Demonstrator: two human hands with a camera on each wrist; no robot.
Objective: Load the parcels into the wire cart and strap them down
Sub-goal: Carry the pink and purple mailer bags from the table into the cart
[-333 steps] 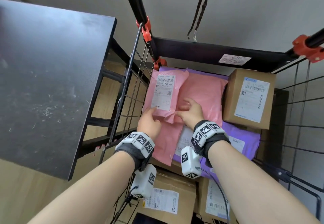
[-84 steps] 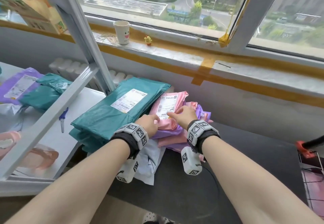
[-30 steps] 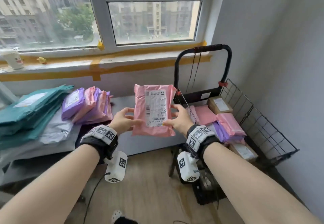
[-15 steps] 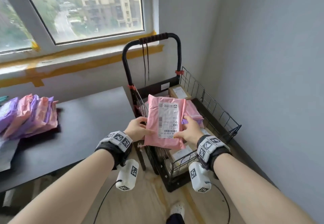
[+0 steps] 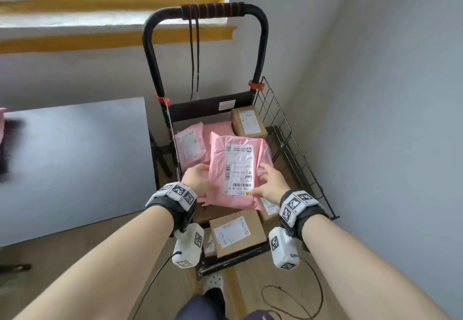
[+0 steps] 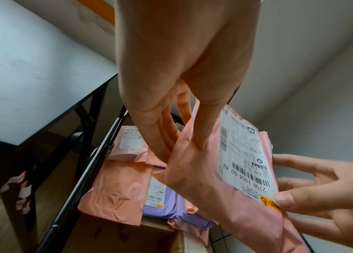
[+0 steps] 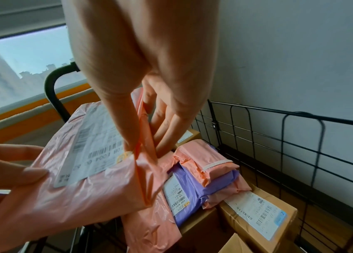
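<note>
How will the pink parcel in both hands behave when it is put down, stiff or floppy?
The pink parcel is probably floppy: its film wrinkles where the left hand and right hand pinch it. Glossy plastic may slide.

The head view looks steeply down over both forearms into the black wire cart, while both wrist views, close in along the fingers, share its stacked parcels.
</note>
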